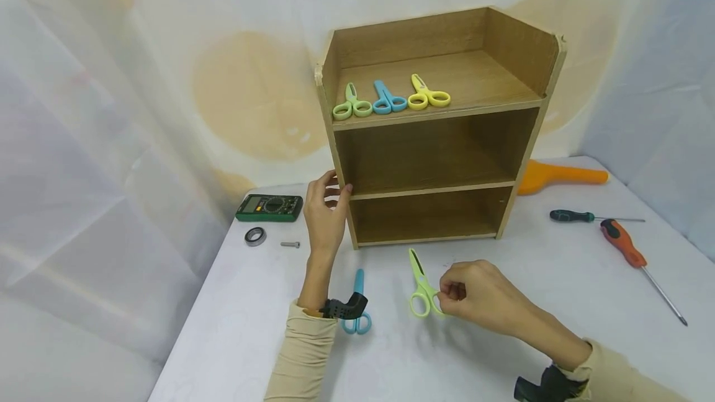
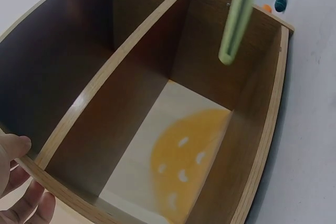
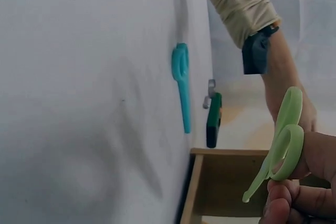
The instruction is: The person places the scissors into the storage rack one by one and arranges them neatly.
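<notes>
My right hand [image 1: 486,296] pinches a pair of light green scissors [image 1: 422,281] by one handle loop, raised over the white table. Its tip points toward the wooden shelf unit [image 1: 519,48]. At the shelf's left side panel, my left hand [image 1: 326,219] grips the front edge, thumb in front and fingers around the outside. In the left wrist view the scissors' tip [image 2: 227,56] overlaps the lower compartment. Blue scissors [image 1: 359,281] lie on the table near my left wrist, partly hidden by the wrist strap. Along the top shelf sit green scissors [image 1: 352,104], blue scissors [image 1: 389,101] and yellow scissors [image 1: 427,95].
Left of the shelf are a green multimeter [image 1: 270,208], a dark ring [image 1: 255,236] and a small bolt [image 1: 290,244]. To the right lie an orange tool [image 1: 558,175], partly behind the shelf, a dark green screwdriver [image 1: 572,216] and an orange-handled screwdriver [image 1: 624,244].
</notes>
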`<state>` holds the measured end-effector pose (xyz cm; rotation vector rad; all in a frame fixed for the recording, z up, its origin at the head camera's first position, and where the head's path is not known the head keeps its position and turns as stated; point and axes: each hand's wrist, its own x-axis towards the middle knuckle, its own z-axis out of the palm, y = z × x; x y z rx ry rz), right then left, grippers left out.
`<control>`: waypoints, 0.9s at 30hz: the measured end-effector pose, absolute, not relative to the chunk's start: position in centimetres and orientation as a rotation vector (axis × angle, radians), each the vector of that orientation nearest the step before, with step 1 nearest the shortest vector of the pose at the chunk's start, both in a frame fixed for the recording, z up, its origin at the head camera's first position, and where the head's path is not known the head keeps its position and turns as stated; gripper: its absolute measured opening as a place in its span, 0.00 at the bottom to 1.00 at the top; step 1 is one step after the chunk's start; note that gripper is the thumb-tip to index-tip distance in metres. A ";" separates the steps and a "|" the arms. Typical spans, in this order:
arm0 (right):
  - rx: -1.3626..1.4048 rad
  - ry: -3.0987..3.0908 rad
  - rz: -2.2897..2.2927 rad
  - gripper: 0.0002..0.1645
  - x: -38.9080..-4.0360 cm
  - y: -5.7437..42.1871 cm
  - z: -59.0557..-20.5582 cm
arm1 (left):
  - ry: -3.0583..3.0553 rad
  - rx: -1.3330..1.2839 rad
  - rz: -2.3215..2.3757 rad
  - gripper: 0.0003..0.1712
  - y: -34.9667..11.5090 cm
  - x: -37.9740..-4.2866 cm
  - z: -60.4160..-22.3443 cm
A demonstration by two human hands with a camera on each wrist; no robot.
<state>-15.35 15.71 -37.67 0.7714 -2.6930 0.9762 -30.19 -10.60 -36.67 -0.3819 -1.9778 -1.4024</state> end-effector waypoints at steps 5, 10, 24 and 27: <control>0.773 -2.675 0.991 0.13 -15.2 16.8 -36.6 | -1.981 -0.371 -1.411 0.23 -10.7 -30.1 -36.8; 0.782 -2.636 0.988 0.15 -15.2 17.8 -35.4 | -1.986 -0.360 -1.416 0.23 -10.8 -30.1 -36.8; 0.752 -2.600 0.865 0.15 -15.4 20.4 -31.3 | -1.984 -0.367 -1.401 0.23 -10.7 -30.3 -36.7; 0.754 -2.584 0.836 0.15 -15.3 20.9 -30.2 | -1.992 -0.364 -1.405 0.23 -10.7 -30.3 -36.7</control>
